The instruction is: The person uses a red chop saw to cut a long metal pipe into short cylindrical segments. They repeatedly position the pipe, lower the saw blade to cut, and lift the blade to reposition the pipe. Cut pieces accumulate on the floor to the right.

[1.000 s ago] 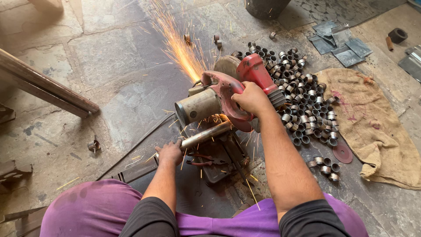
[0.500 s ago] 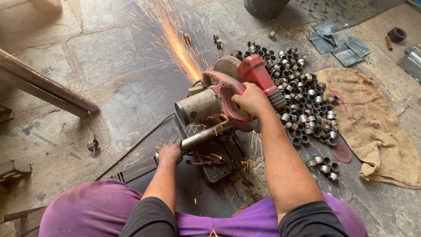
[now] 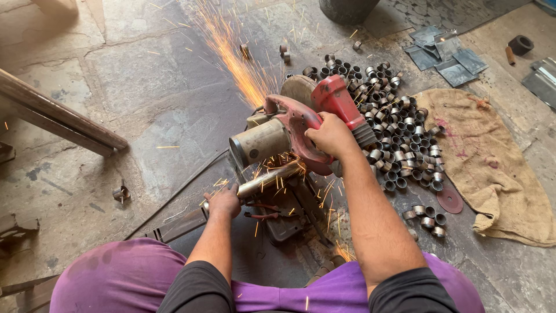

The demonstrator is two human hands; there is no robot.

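Right hand (image 3: 333, 136) is wrapping tight round the handle of the red metal chop saw w/ grey motor drum (image 3: 301, 130), fingers fully closed on it, pressing down. Left hand (image 3: 223, 202) is clamping shut on the long shiny steel tube (image 3: 263, 181), which is lying across the saw's base on the stone floor (image 3: 145, 87), its far end going under the blade. Orange sparks (image 3: 234, 58) are spraying away from the person toward the far floor.

Tube looks stiff and smooth, prob. slippery and heating up near the cut, so holding it well back from the blade, where the left hand is now, seems the sensible spot. Saw looks heavy, vibrating; the handle is the only safe place to take it.

To the right, a heap of short cut steel rings (image 3: 394, 133) is lying beside a tan burlap sack (image 3: 486, 162). A dark metal bar (image 3: 58, 119) is lying off to the left.
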